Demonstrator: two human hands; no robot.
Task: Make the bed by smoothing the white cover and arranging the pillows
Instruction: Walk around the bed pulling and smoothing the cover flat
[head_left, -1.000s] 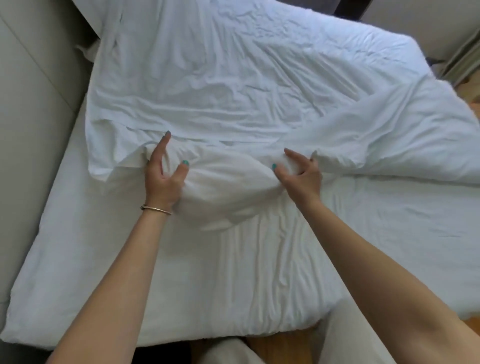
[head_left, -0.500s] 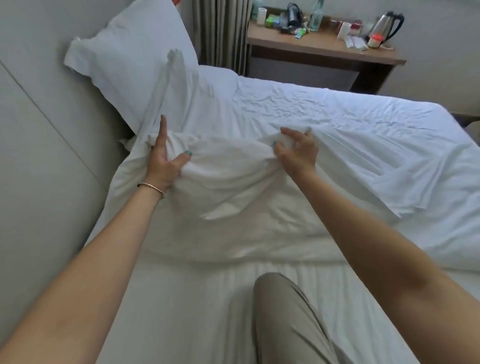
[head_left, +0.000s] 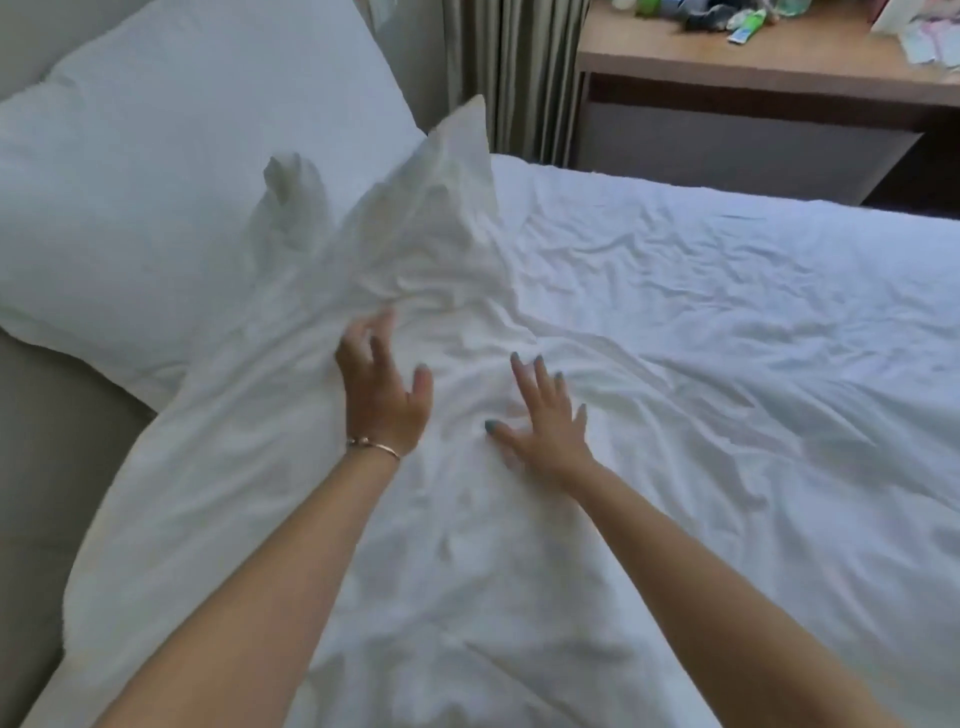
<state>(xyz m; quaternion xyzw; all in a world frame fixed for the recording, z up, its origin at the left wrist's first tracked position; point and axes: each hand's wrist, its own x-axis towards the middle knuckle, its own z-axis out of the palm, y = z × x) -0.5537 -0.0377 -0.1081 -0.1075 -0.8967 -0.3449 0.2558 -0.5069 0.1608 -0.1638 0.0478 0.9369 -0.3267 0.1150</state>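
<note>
Right hand (head_left: 543, 423) lies flat with fingers spread on the rumpled white cover (head_left: 675, 364), which stretches beneath and beyond it over the bed. Left hand (head_left: 382, 387), fingers loosely apart and blurred, touches the cover's raised fold just below the pillow (head_left: 171, 171) against the headboard

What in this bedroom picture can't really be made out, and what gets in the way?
Head view, the only one:
- The white cover: its raised corner near the pillow is smeared by motion blur.
- The left hand: its fingertips are blurred, so whether they touch the cover is unclear.
- The right hand lies flat; its palm is hidden.
- The small items on the desk are cut by the top edge and too small to name.
</note>
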